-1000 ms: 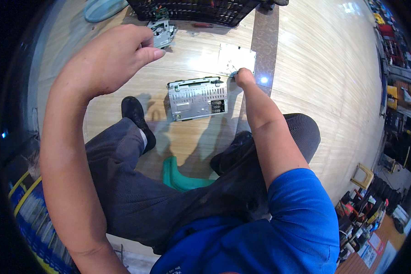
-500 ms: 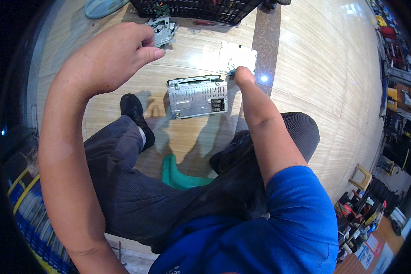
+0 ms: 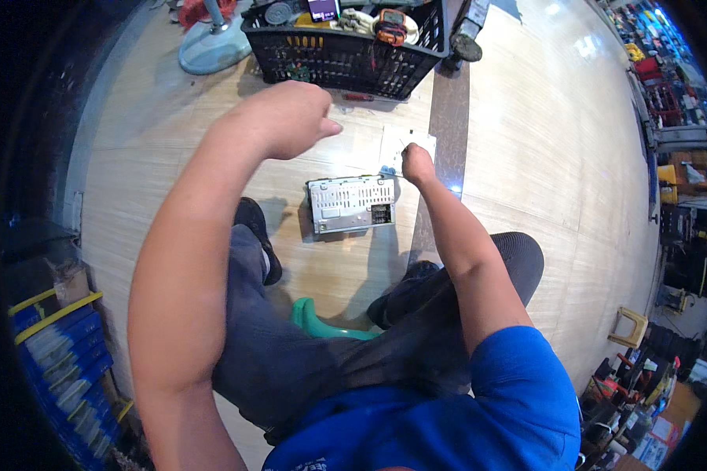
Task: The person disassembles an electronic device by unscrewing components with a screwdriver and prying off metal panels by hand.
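Note:
My right hand (image 3: 418, 165) reaches forward over the near edge of a bright white flat panel (image 3: 397, 141) on the floor. Its fingers are closed, with a small dark bit at the fingertips that I cannot make out. My left hand (image 3: 294, 118) hovers to the left with its back toward me; the thumb sticks out to the right and the other fingers are hidden. A small green circuit board part (image 3: 297, 72) shows just beyond it. Nearer to me, between the two arms, lies a silver metal car stereo unit (image 3: 349, 206) with slotted vents, touched by neither hand.
A black plastic crate (image 3: 346, 63) holding an orange meter (image 3: 390, 27) and other items stands ahead. A red-handled tool (image 3: 359, 97) lies before it. A green plastic piece (image 3: 322, 323) sits between my legs. Blue drawers (image 3: 67, 377) stand left; cluttered shelves (image 3: 675, 86) line the right.
The view has tipped up, showing more of the crate. My left hand now covers most of the metal mechanism near it. My right hand has shifted over the panel's near edge.

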